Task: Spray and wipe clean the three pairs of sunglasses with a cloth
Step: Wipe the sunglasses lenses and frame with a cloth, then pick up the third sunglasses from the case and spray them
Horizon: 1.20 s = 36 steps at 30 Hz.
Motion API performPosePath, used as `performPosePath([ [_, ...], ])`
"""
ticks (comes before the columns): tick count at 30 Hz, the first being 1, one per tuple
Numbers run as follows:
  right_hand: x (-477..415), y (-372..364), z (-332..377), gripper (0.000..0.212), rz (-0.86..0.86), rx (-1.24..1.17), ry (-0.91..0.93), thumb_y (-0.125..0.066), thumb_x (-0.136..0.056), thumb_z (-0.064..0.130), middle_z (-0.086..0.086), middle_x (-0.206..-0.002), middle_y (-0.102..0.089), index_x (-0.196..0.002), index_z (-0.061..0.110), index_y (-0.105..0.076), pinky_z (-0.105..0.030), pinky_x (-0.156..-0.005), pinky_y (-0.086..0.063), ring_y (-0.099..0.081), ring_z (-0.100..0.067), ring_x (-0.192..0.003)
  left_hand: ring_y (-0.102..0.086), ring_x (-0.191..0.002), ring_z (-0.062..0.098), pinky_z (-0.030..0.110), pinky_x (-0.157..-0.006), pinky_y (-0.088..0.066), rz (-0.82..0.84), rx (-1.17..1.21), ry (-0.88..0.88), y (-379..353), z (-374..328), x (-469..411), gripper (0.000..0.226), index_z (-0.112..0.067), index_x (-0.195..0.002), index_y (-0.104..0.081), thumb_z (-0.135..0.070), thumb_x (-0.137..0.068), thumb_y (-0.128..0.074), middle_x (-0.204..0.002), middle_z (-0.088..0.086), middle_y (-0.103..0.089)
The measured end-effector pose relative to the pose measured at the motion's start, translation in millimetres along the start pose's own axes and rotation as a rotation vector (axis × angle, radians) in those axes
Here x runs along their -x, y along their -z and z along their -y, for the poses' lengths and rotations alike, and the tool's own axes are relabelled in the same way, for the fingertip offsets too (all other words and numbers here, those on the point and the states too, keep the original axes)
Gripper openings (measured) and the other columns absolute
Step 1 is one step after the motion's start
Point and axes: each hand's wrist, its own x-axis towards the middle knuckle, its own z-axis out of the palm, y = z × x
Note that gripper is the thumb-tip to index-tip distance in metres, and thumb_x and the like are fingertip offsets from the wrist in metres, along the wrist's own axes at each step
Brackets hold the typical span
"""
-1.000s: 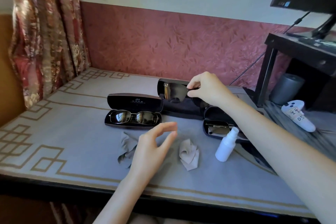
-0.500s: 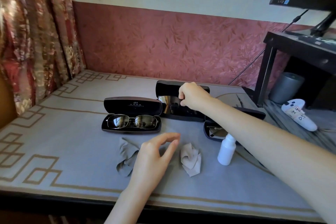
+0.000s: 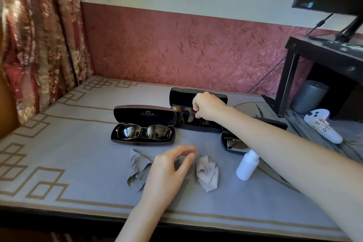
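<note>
Sunglasses, head view: dark pair (image 3: 185, 117) lies in its open case (image 3: 180, 95), behind and left of the spray bottle (image 3: 247, 165).
Right hand (image 3: 208, 107): pinches that pair, seemingly lifting or seating it.
Left hand (image 3: 169, 171): relaxed, grasping nothing, above the grey cloth (image 3: 137, 170) left of the bottle, probably ready to wipe.

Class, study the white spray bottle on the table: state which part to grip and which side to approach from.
Wrap the round body of the spray bottle, below its narrower cap, coming from the near left: it stands upright, and the right forearm crosses close on its far right.
</note>
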Motion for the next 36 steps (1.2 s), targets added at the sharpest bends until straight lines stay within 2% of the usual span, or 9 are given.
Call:
performPosePath([
  [3, 0.5, 0.1, -1.2, 0.009, 0.008, -0.019, 0.004, -0.066, -0.086, -0.002, -0.015, -0.103, -0.06, -0.093, 0.001, -0.062, -0.033, -0.068, -0.045, -0.053, -0.029, -0.076, -0.063, -0.098, -0.011, 0.017, -0.09, -0.049, 0.002, -0.002, -0.002, 0.4, -0.7, 0.1, 0.024, -0.046, -0.098, -0.065, -0.023, -0.093, -0.063, -0.097, -0.028, -0.071],
  [6, 2.4, 2.7, -3.0, 0.022, 0.036, -0.048, 0.01, -0.069, -0.086, 0.004, -0.018, -0.117, -0.061, -0.107, -0.001, -0.065, -0.032, -0.072, -0.045, -0.057, -0.03, -0.084, -0.063, -0.098, -0.011, 0.013, -0.089, -0.047, 0.008, -0.005, -0.003, 0.3, -1.5, 0.0, 0.024, -0.046, -0.098, -0.065, -0.023, -0.093, -0.063, -0.096, -0.03, -0.07],
  [10, 7.9, 12.6, -10.6, 0.026, 0.01, -0.103, 0.039, -0.071, -0.087, 0.011, -0.015, -0.12, -0.062, -0.111, 0.003, -0.066, -0.036, -0.082, -0.05, -0.062, -0.032, -0.105, -0.063, -0.098, -0.011, 0.011, -0.09, -0.046, 0.008, 0.002, 0.005, 0.3, -1.0, 0.1, 0.02, -0.04, -0.101, -0.068, -0.023, -0.093, -0.063, -0.096, -0.029, -0.071],
  [12, 14.7, 21.3, -17.1, 0.023, -0.025, -0.151, 0.059, -0.071, -0.087, 0.012, -0.014, -0.118, -0.064, -0.108, 0.004, -0.067, -0.042, -0.092, -0.051, -0.063, -0.031, -0.104, -0.063, -0.098, -0.012, 0.009, -0.089, -0.045, 0.005, 0.021, 0.005, 0.3, -1.8, 0.3, 0.02, -0.037, -0.102, -0.069, -0.021, -0.092, -0.063, -0.096, -0.028, -0.071],
  [14, 26.2, 32.7, -25.4, 0.017, -0.055, -0.216, 0.097, -0.069, -0.087, 0.011, -0.01, -0.111, -0.067, -0.104, 0.006, -0.07, -0.04, -0.095, -0.051, -0.064, -0.025, -0.102, -0.063, -0.098, -0.011, 0.006, -0.088, -0.044, 0.003, 0.037, 0.003, 1.0, -3.2, -0.1, 0.019, -0.034, -0.101, -0.07, -0.019, -0.092, -0.063, -0.095, -0.028, -0.071],
  [20, 82.7, 50.3, -63.9, 0.012, -0.181, -0.421, 0.126, -0.068, -0.089, 0.013, 0.004, -0.097, -0.073, -0.098, 0.014, -0.074, -0.016, -0.086, -0.047, -0.066, -0.007, -0.094, -0.063, -0.097, -0.011, 0.005, -0.085, -0.044, 0.03, 0.026, 0.008, 0.1, -9.3, -2.4, 0.02, -0.036, -0.1, -0.069, -0.019, -0.092, -0.062, -0.094, -0.028, -0.071],
  [25, 116.4, 37.7, -92.0, 0.011, -0.243, -0.606, 0.115, -0.07, -0.088, 0.016, 0.013, -0.093, -0.073, -0.095, 0.022, -0.075, -0.019, -0.09, -0.048, -0.067, 0.0, -0.091, -0.064, -0.098, -0.008, 0.011, -0.092, -0.045, 0.039, 0.056, -0.036, -8.9, -30.8, -16.3, 0.019, -0.032, -0.103, -0.069, -0.018, -0.093, -0.062, -0.097, -0.019, -0.073],
  [30, 142.4, 26.3, -126.3, 0.021, -0.346, -0.754, 0.048, -0.071, -0.086, 0.008, 0.004, -0.097, -0.074, -0.096, 0.026, -0.071, -0.025, -0.091, -0.053, -0.069, -0.009, -0.092, -0.062, -0.095, -0.008, 0.012, -0.092, -0.045, 0.129, -0.049, -0.063, -28.9, -49.8, -41.2, 0.024, -0.029, -0.107, -0.068, -0.012, -0.091, -0.063, -0.098, -0.023, -0.068],
  [36, 164.6, -17.3, -165.3, 0.021, -0.378, -0.659, -0.107, -0.072, -0.085, 0.007, 0.005, -0.099, -0.073, -0.097, 0.024, -0.071, -0.025, -0.093, -0.051, -0.067, -0.006, -0.092, -0.056, -0.114, 0.002, 0.02, -0.1, -0.04, 0.266, -0.195, -0.004, -58.6, -50.2, -61.6, 0.031, -0.028, -0.119, -0.064, -0.016, -0.091, -0.064, -0.117, -0.015, -0.064],
])
